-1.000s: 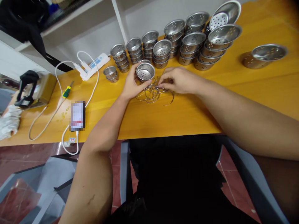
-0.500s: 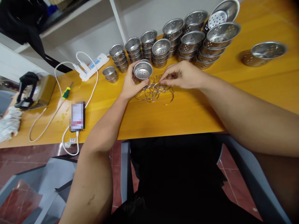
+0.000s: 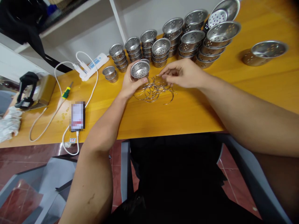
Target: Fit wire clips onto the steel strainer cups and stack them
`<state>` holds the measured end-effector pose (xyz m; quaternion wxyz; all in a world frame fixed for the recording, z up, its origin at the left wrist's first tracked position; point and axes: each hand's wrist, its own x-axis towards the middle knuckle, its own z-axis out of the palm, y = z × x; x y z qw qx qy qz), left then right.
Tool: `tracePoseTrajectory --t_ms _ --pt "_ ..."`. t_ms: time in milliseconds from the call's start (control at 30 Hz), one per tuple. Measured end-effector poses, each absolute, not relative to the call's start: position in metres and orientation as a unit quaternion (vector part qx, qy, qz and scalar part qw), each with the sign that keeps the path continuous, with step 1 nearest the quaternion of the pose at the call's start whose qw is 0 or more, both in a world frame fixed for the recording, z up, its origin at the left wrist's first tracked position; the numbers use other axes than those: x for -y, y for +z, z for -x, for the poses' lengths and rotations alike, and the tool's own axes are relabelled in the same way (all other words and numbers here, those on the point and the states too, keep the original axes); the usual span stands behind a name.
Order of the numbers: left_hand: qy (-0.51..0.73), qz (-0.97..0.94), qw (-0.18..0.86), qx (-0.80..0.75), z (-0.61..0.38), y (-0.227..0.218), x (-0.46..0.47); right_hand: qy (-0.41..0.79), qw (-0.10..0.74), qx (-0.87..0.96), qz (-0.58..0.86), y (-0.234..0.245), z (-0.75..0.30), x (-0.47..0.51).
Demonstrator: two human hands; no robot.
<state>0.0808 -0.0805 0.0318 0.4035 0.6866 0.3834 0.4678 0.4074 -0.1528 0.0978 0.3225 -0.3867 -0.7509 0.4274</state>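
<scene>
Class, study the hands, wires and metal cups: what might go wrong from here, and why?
1. The wire loops lie tangled by the right hand, so lifting one might drag others.
2. The left hand holds a perforated cup near the stacked cups; a bump could topple some.
3. The tilted cup might slip.

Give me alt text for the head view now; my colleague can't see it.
A person's left hand holds a perforated metal cup beside a tangle of thin curved wires, while the right hand seems to pinch a wire. Stacked metal cups stand behind them on a wooden table.
</scene>
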Motion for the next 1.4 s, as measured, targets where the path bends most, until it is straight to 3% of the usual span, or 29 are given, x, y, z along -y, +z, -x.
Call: tracePoseTrajectory --t_ms 200,533,1033,1233,1400 --pt "0.487 -0.695 0.338 -0.408 -0.08 0.036 0.083 0.404 0.331 0.746 0.412 0.094 -0.409 0.149" --pt "0.456 -0.689 0.357 -0.436 -0.093 0.068 0.11 0.34 0.35 0.742 0.46 0.104 -0.406 0.157" --pt "0.461 -0.714 0.335 -0.405 -0.087 0.038 0.085 0.32 0.415 0.705 0.478 0.107 -0.397 0.166" --pt "0.44 -0.808 0.281 -0.273 -0.082 0.008 0.064 0.314 0.526 0.705 0.357 0.086 -0.377 0.154" --pt "0.431 -0.849 0.245 -0.183 -0.091 -0.009 0.057 0.318 0.542 0.703 0.333 0.078 -0.369 0.147"
